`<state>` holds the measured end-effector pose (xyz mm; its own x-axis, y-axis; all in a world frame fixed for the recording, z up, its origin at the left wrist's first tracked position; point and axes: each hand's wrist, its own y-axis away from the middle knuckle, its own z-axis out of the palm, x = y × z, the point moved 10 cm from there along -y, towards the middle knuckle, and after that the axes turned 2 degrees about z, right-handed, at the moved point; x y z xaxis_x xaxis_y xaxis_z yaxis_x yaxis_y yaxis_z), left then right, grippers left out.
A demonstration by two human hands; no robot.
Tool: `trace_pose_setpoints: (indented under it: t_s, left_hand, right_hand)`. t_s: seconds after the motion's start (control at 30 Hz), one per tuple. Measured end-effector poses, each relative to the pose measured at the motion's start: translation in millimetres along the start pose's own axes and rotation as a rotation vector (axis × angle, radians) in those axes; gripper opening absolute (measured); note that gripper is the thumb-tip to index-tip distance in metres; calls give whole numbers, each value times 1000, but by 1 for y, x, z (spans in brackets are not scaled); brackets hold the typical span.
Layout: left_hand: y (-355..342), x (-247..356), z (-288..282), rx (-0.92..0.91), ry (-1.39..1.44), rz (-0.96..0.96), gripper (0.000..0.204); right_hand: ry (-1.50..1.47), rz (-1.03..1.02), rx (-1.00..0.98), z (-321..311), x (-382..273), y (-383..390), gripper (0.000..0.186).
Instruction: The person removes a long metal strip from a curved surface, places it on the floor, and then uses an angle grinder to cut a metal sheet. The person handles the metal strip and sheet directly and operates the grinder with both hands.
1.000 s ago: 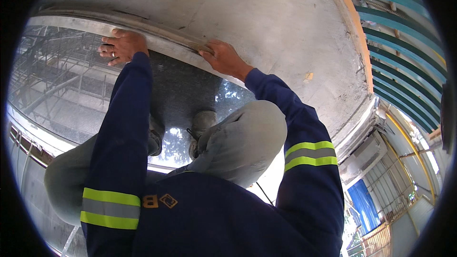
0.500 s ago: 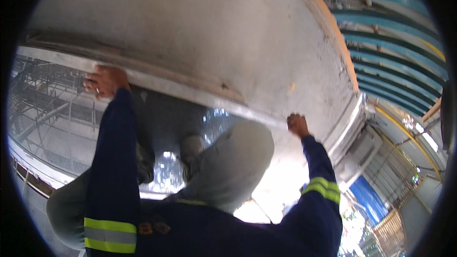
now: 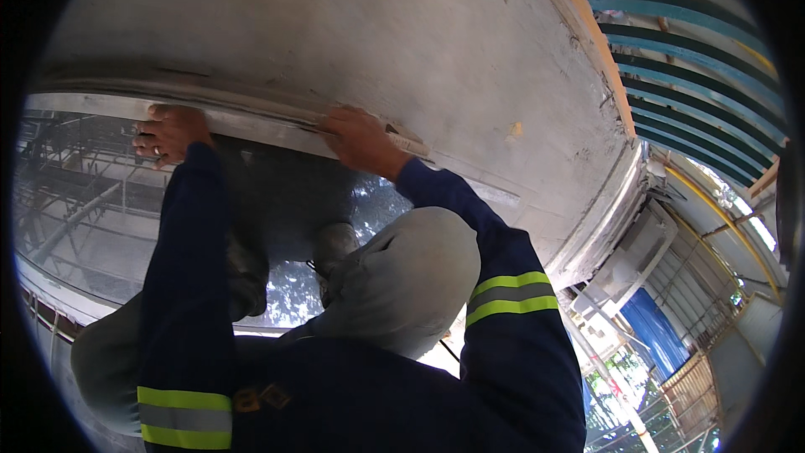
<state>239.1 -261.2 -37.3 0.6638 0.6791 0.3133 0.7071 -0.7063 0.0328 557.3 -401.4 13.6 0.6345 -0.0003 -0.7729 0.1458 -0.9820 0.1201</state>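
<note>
Where the fingers (image 3: 151, 130) of the left hand (image 3: 172, 132) curl over the edge of a long metal straightedge (image 3: 251, 122), they hold it pressed flat against a grey plastered wall (image 3: 360, 25); a ring shows on 1 of them. The right hand (image 3: 360, 141) clamps the same bar further along, thumb under and fingers folded over its top edge, so both hands are closed on it, well apart from each other.

The straightedge looks stiff and fairly light, probably a hollow aluminium bar, and its smooth face smeared with wet plaster is likely slippery. A hold with 2 hands spread wide, as here, seems the sound way to keep it level, with the grip on the bare edges rather than on the smeared face.

Below the fingers run dark blue sleeves (image 3: 189, 285) with yellow and silver reflective bands, and between them a grey cloth hood (image 3: 411, 281). Beyond the right hand the wall ends in an orange edge (image 3: 579, 25), then teal roof ribs (image 3: 688, 42). A blue sheet (image 3: 654, 327) hangs lower right. No packages, labels or signs are legible anywhere.
</note>
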Motion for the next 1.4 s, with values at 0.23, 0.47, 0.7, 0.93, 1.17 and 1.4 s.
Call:
trace_pose_setpoints:
  t_s: [0.23, 0.47, 0.7, 0.93, 1.17, 1.4]
  left_hand:
    - [-5, -10, 3, -26, -28, -20, 69]
    - [11, -18, -6, -164, -320, 69, 72]
    - [3, 5, -12, -32, 45, -55, 73]
    - [-14, -9, 6, 2, -46, -2, 68]
    - [-15, 7, 19, -101, -317, 84, 69]
    - [5, 7, -6, -76, 31, -53, 70]
  right_hand:
    - [724, 542, -638, -111, 183, 283, 6]
    - [50, 209, 39, -96, 93, 100, 23]
    - [-112, 85, -70, 44, -11, -69, 26]
    - [38, 74, -64, -53, 67, 115, 21]
    - [525, 390, -147, -149, 149, 253, 9]
    - [-154, 121, -72, 47, -15, -64, 36]
